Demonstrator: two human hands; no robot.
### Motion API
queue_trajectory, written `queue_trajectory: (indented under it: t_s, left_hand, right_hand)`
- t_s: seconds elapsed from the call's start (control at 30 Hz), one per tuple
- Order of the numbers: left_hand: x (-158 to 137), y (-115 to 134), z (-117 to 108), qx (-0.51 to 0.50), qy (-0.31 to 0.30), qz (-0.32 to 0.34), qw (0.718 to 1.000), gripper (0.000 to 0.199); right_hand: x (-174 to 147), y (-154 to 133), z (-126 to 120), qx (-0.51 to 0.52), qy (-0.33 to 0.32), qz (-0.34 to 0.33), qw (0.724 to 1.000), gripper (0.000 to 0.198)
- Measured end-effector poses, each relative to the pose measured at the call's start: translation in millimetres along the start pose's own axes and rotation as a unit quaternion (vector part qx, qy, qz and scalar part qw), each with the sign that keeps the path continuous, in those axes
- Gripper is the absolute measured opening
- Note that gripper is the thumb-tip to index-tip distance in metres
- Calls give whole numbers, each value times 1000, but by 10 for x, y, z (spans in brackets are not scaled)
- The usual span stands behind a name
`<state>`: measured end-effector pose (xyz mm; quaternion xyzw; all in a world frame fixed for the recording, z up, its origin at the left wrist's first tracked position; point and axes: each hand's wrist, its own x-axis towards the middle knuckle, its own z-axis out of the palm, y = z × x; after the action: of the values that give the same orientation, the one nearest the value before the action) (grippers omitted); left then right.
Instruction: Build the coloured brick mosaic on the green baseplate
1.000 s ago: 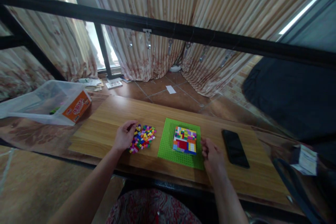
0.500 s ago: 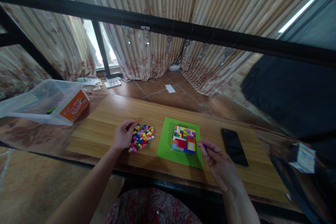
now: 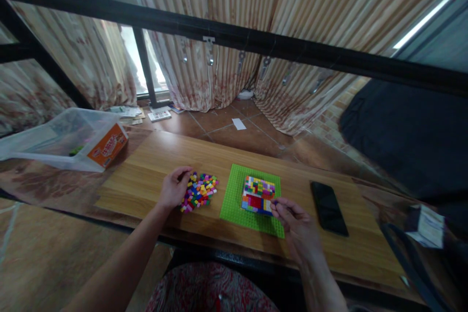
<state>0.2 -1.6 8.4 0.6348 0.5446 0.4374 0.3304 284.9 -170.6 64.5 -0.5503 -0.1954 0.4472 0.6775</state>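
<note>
My left hand (image 3: 173,189) rests on the wooden table (image 3: 146,175), fingers loosely curled against the left edge of a pile of small colourful bricks (image 3: 200,191). A green baseplate (image 3: 234,197) lies to the right of the pile and carries a flat multicoloured brick block (image 3: 258,193). My right hand (image 3: 296,224) has thumb and forefinger pinched together at the block's near right corner. A small blue brick between them is barely visible.
A black phone (image 3: 328,207) lies flat to the right of the baseplate. A clear plastic bin with an orange label (image 3: 106,144) stands at the far left. A black metal bar (image 3: 256,46) crosses overhead, with curtains behind it. A dark bag (image 3: 409,141) sits at the right.
My right hand lifted from beside the baseplate, showed a small blue piece in its fingertips, then moved left onto the block's near right corner. My left hand stayed at the pile.
</note>
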Motion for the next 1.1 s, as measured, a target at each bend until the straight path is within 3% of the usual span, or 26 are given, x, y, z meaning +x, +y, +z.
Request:
queue_trajectory:
  t_s: [0.27, 0.5, 0.63, 1.1]
  left_hand:
    - [-1, -9, 12, -11, 9, 1, 1000, 28]
    - [-6, 9, 9, -11, 4, 5, 1000, 28]
    - [-18, 22, 7, -7, 6, 2, 1000, 28]
    - [-13, -19, 8, -8, 1, 5, 1000, 29]
  right_hand:
    - [-11, 50, 18, -36, -11, -24, 999, 29]
    - [0, 57, -6, -225, 6, -94, 970, 40]
    - [-12, 54, -17, -283, 10, -115, 952, 44]
    - [-27, 121, -21, -246, -5, -89, 965, 41]
